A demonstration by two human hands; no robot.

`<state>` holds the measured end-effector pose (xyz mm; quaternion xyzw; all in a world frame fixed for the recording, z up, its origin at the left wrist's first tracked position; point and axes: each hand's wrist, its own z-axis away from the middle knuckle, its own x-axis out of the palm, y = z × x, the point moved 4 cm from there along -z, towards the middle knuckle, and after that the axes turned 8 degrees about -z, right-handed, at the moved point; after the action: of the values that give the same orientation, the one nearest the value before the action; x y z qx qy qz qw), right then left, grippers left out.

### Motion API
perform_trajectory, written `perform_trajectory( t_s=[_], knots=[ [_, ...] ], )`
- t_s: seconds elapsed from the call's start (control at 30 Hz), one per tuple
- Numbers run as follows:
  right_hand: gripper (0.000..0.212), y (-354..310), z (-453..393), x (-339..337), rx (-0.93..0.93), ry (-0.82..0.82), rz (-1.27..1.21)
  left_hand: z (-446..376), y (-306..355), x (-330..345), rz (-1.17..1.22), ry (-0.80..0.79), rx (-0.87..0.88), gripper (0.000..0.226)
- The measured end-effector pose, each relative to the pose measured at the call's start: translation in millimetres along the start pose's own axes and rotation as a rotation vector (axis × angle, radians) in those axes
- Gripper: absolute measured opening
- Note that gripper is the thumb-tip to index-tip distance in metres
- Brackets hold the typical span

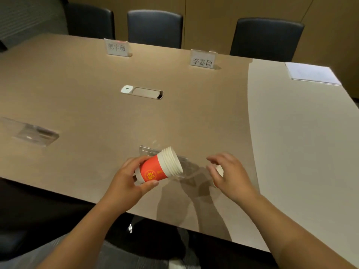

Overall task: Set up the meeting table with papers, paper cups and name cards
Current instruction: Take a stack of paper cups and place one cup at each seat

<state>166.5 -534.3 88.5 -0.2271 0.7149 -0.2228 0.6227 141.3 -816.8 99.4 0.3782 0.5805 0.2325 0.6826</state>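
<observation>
Over the near edge of the broad tan laminate table [81, 98], the left hand [126, 181] grips a nested stack of red-and-white paper cups [160, 167], tipped on its side with the white rims pointing right and away, thumb under the red band and fingers wrapped over the base. Just beside it, the right hand [226, 171] hovers with its fingers curled round a small white object [219, 170], seemingly a single cup, though most of it is hidden by the palm. Directly behind the stack lies a clear acrylic card holder [147, 150], partly covered by the cups. Another clear acrylic holder [35, 133] lies flat at the left. Mid-table sits a recessed oval cable hatch with a white socket [141, 91]. Farther off, two upright white name cards, one on the left [116, 47] and one on the right [203, 60], face this way, and a sheaf of white papers [311, 73] rests on the paler right section. Three dark padded chairs [155, 28] line the far side.
</observation>
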Motion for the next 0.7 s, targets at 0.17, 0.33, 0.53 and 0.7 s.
perform_trajectory(
  t_s=[0.17, 0.33, 0.53, 0.7],
  knots=[
    [0.021, -114.2, -24.5, 11.1, -0.081, -0.283, -0.626, 14.6, -4.1, -31.7, 0.031, 0.078, -0.019, 0.063],
    [0.014, -181.3, -37.8, 57.1, -0.142, -0.414, -0.644, 36.3, -26.8, -94.2, 0.012, 0.197, -0.049, 0.064],
    [0.013, -269.2, -62.9, 97.3, -0.104, -0.393, -0.771, 58.5, -65.0, -190.6, 0.061, 0.297, -0.067, 0.068],
    [0.009, -345.1, -77.7, 132.5, -0.113, -0.342, -0.841, 76.8, -105.5, -272.3, 0.075, 0.311, -0.06, 0.062]
  ],
)
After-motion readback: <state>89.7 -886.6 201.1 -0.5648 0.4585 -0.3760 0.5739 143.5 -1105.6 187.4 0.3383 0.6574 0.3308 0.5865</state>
